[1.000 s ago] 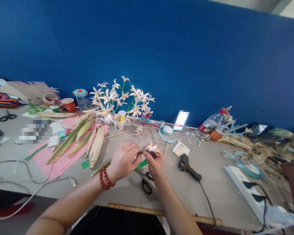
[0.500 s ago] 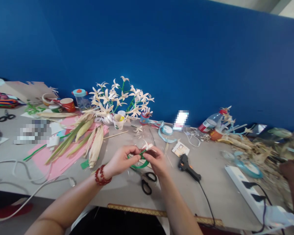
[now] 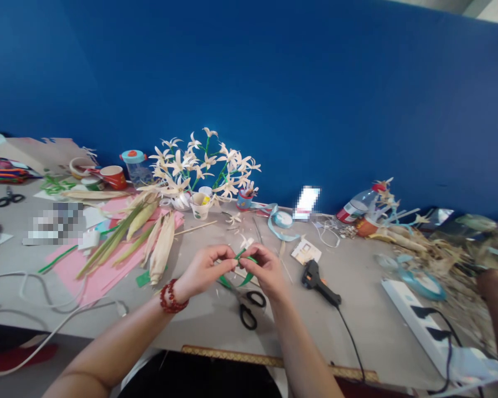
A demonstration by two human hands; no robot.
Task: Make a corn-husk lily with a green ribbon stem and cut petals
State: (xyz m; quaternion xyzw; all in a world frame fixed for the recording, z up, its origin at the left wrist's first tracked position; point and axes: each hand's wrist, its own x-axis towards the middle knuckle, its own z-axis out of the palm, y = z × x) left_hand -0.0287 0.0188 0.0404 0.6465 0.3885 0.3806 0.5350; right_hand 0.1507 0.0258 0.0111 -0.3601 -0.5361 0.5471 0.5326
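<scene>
Over the middle of the table, my left hand point(image 3: 205, 271) is closed in a pinch on the green-wrapped stem of a small husk flower. The pale petals of this husk flower point(image 3: 245, 242) point away from me. Facing it, my right hand point(image 3: 269, 272) pinches a strip of green tape point(image 3: 246, 279) at the stem, and a loop of the tape hangs below the fingers. My fingertips hide part of the stem. Scissors point(image 3: 243, 303) with black handles lie on the table just beneath my hands.
White husk flowers point(image 3: 207, 161) stand in cups at the back. Corn husks point(image 3: 164, 246) lie on pink paper point(image 3: 70, 276) to the left. On the right are a glue gun point(image 3: 320, 284), a power strip point(image 3: 415, 320), blue ribbon point(image 3: 283, 219) and another person's hand point(image 3: 496, 287) by dry husks.
The green tape between my hands has shifted from a rounded loop to a folded strip beside my right fingers. Both hands stay in nearly the same place.
</scene>
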